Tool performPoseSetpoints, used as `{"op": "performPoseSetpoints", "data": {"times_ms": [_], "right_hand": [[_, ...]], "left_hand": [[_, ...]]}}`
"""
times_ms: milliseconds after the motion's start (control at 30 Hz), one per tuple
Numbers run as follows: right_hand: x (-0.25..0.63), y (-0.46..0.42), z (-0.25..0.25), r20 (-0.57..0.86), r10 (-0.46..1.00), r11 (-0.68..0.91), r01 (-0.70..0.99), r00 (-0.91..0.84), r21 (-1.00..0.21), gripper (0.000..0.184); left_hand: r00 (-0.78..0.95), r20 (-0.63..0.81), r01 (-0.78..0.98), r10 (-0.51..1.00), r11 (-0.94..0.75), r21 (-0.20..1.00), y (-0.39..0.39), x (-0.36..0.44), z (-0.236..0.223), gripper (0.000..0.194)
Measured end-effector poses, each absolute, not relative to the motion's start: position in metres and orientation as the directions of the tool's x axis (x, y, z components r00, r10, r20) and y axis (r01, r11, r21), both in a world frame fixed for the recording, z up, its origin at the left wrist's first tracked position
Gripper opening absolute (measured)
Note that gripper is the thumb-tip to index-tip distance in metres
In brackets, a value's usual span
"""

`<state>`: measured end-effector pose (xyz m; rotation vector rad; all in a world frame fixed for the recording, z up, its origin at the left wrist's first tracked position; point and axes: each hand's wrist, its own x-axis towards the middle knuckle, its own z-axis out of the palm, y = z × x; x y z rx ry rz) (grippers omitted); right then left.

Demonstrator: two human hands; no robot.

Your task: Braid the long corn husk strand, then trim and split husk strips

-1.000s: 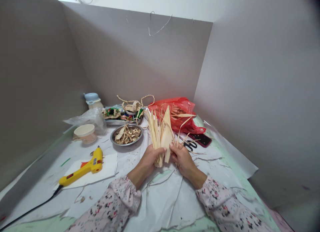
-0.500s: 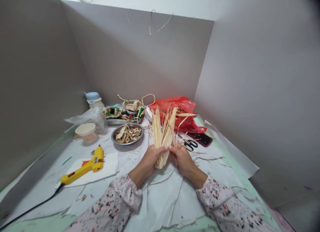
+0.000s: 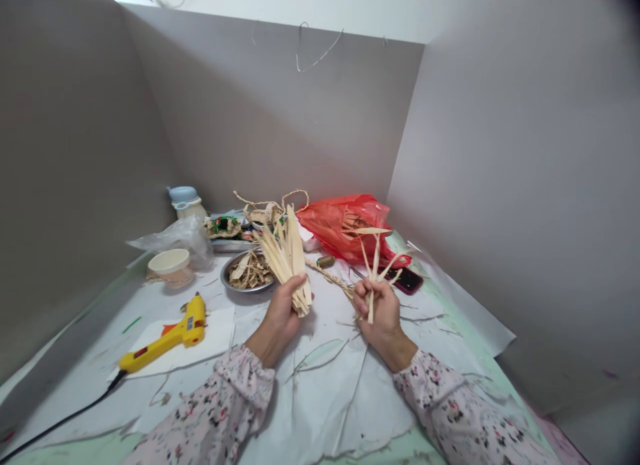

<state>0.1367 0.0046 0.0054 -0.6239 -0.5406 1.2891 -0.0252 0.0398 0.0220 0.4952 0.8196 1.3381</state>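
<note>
My left hand [image 3: 286, 306] is closed around a bundle of pale dried husk strips [image 3: 285, 248], which fans upward over the metal bowl's right edge. A short distance to the right, my right hand [image 3: 381, 308] is closed on a few thin husk strips [image 3: 374, 268] that splay out above the fingers. A braided straw cord [image 3: 330, 275] runs from the middle of the table to the right hand's fingers; whether they grip it I cannot tell. The metal bowl [image 3: 240, 288] holds dry husk scraps.
A yellow glue gun [image 3: 170, 338] lies on white paper at left, its cord trailing off. Behind it stand a paper cup [image 3: 173, 268], a plastic bag and a blue-lidded bottle [image 3: 185, 201]. Toward the back right are a red plastic bag [image 3: 345, 225] and a phone [image 3: 409, 281]. Grey partitions enclose the table.
My hands have moved apart from the shared bundle. The larger bundle has gone left with my left hand and leans; a few thin strips have stayed in my right. The braided cord now shows between them.
</note>
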Motion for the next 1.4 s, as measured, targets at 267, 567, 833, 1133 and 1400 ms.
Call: {"op": "performPoseSetpoints", "data": {"times_ms": [267, 567, 833, 1133, 1400], "right_hand": [[0.132, 0.009, 0.002, -0.005, 0.979, 0.142, -0.702, 0.203, -0.698, 0.013], [0.122, 0.005, -0.003, 0.041, 0.997, -0.001, -0.56, -0.061, -0.829, 0.034], [0.121, 0.003, -0.005, 0.085, 0.989, 0.017, -0.479, -0.12, -0.878, 0.033], [0.118, 0.002, -0.001, 0.108, 0.991, 0.068, -0.396, -0.079, -0.916, 0.038], [0.115, 0.003, -0.006, 0.03, 0.998, 0.001, -0.468, -0.055, -0.884, 0.025]], "left_hand": [[0.141, -0.077, -0.552, 0.987, 0.143, 0.821, 0.036, -0.025, 0.018, 0.025], [0.342, -0.023, -0.372, 0.939, 0.158, 0.915, 0.025, -0.016, 0.01, 0.047], [0.426, 0.005, -0.342, 0.905, 0.156, 0.927, 0.024, -0.014, 0.005, 0.053], [0.461, -0.007, -0.337, 0.887, 0.182, 0.924, 0.025, -0.017, 0.005, 0.039], [0.485, 0.006, -0.384, 0.875, 0.207, 0.9, 0.022, -0.014, 0.008, 0.029]]}}
